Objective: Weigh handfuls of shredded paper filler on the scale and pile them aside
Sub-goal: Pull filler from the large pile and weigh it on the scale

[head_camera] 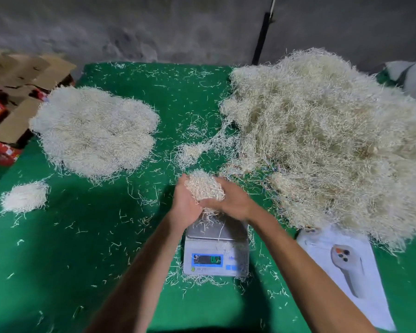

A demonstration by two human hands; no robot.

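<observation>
Two hands meet over the scale (216, 246), which stands near the middle of the tabletop's (82, 260) front edge. The left hand (186, 203) and the right hand (228, 200) cup one handful of shredded paper (204, 186) between them, fingers curled round it from either side, palms facing each other. The handful sits just above the far edge of the scale's metal platform, and a few strands hang from it down onto the platform. The scale's display is lit, but its digits are too blurred to read.

The tabletop is covered in green cloth scattered with loose shreds. A large heap of shredded paper (327, 140) fills the right side, reaching from the far right corner almost to the front. A flatter, paler pile (94, 131) lies toward the far left, well apart from the heap. A small clump (24, 197) lies close to the left edge, just in front of that pile. Between heap and pile, beyond the hands, a thin trail of shreds (197, 150) runs off the heap's near left side.

A white box with a printed device on its lid (346, 272) lies near the front right, its far end tucked under the heap's edge. Cardboard cartons (22, 92) stand off the tabletop past its left edge.
</observation>
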